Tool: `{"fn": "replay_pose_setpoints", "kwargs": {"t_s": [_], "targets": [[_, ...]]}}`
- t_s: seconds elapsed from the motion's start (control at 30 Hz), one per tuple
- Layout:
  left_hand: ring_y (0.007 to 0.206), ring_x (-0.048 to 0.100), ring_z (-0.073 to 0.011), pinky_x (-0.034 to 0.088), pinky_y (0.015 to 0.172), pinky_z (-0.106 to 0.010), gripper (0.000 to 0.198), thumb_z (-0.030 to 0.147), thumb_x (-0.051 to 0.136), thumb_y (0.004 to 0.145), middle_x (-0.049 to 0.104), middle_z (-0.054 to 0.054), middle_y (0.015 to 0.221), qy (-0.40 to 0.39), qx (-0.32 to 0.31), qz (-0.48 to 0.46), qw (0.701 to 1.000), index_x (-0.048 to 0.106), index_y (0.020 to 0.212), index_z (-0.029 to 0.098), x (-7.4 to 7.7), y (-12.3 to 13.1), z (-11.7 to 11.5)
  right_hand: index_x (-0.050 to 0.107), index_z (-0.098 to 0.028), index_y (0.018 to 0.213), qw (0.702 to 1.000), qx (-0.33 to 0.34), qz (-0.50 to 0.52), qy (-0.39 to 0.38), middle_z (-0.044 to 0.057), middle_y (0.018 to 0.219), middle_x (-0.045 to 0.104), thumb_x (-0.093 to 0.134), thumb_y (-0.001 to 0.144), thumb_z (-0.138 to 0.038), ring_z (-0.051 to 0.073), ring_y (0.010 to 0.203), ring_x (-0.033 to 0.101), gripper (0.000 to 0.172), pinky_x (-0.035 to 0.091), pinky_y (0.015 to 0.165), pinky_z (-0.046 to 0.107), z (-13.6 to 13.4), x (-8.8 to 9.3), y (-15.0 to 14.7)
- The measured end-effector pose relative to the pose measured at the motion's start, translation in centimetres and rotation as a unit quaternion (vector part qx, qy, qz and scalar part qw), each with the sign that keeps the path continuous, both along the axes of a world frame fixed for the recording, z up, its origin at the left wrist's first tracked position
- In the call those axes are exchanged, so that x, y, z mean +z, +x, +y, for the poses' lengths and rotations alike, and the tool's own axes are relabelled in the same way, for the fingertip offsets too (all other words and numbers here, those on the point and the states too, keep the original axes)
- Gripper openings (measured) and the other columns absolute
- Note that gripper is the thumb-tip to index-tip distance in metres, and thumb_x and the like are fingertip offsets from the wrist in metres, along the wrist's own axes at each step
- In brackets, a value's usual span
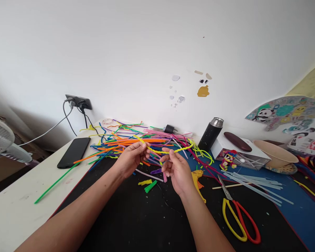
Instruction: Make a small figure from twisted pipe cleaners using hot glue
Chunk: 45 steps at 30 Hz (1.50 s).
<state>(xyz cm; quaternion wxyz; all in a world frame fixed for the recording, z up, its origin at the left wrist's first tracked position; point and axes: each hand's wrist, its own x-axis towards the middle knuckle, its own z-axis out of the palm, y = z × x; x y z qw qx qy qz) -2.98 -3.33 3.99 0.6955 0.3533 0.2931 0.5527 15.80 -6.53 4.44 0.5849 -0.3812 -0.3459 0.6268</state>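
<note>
A twisted yellow pipe cleaner (160,152) stretches between my two hands above the black mat. My left hand (132,157) pinches it between thumb and fingers, with one end sticking out up and to the left. On the other side my right hand (177,169) pinches it too, and the rest runs out to the right. Under my hands lie short folded pieces: a yellow one (145,182), a green one (150,187) and a purple one (156,171). A yellow glue gun (198,182) is partly hidden behind my right hand.
Many coloured pipe cleaners (131,141) are heaped at the back by the wall. Scissors (237,213) lie open at right, near translucent glue sticks (259,185). A black flask (211,134), a small figure (228,160) and a white box (241,150) stand behind. A phone (73,152) rests at left.
</note>
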Motion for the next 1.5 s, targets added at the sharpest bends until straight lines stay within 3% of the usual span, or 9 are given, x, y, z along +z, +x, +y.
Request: {"fn": "replay_pose_setpoints", "kwargs": {"t_s": [0.37,0.57,0.77,0.9,1.1,1.5], "targets": [[0.07,0.065,-0.0145,0.048,0.061,-0.021,0.041,0.044,0.094,0.067,0.066,-0.002,0.075,0.016,0.047,0.06,0.997,0.067,0.077,0.015,-0.2,-1.1,0.8,0.078,-0.016,0.094,1.0,-0.019,0.017,-0.012,0.002,0.07,0.071,0.092,0.065,-0.056,0.01,0.045,0.057,0.052,0.034,0.036,0.018,0.1,0.0,0.2],[0.067,0.061,-0.0131,0.046,0.062,-0.022,0.039,0.046,0.089,0.074,0.065,-0.002,0.071,0.038,0.039,0.1,0.993,0.066,0.074,0.015,-0.2,-1.0,0.7,0.079,-0.017,0.095,1.0,-0.024,0.017,-0.002,0.001,0.068,0.069,0.092,0.066,-0.055,0.009,0.044,0.056,0.05,0.032,0.038,0.018,0.1,0.2,0.4],[0.061,0.055,-0.0103,0.042,0.059,-0.022,0.031,0.044,0.082,0.083,0.063,0.0,0.068,0.091,0.018,0.144,0.985,0.069,0.081,0.017,0.3,-0.6,-0.2,0.076,-0.016,0.085,1.0,-0.011,-0.007,0.006,0.001,0.065,0.067,0.089,0.069,-0.059,0.009,0.043,0.055,0.048,0.032,0.037,0.019,0.0,0.2,0.0],[0.059,0.057,-0.0114,0.045,0.06,-0.023,0.032,0.045,0.083,0.082,0.062,0.001,0.064,0.098,-0.001,0.164,0.982,0.069,0.081,0.017,0.7,0.1,-0.8,0.075,-0.017,0.081,0.999,0.018,-0.047,0.018,0.0,0.06,0.064,0.084,0.075,-0.061,0.01,0.042,0.056,0.046,0.031,0.035,0.019,-0.3,-0.3,-0.4],[0.056,0.058,-0.0113,0.047,0.056,-0.023,0.035,0.046,0.086,0.078,0.066,0.0,0.068,0.09,-0.038,0.157,0.983,0.069,0.083,0.016,1.1,0.7,-1.3,0.071,-0.017,0.074,0.991,0.069,-0.11,0.034,-0.003,0.05,0.056,0.078,0.08,-0.066,0.01,0.04,0.056,0.049,0.031,0.037,0.018,-0.6,-0.8,-0.8],[0.055,0.055,-0.0089,0.045,0.055,-0.021,0.034,0.043,0.089,0.074,0.068,-0.003,0.068,0.041,-0.082,0.114,0.989,0.076,0.086,0.013,1.4,0.6,-1.6,0.067,-0.018,0.073,0.98,0.111,-0.156,0.048,-0.004,0.051,0.056,0.073,0.085,-0.066,0.011,0.041,0.058,0.049,0.032,0.038,0.019,-0.9,-0.6,-0.9]]}}
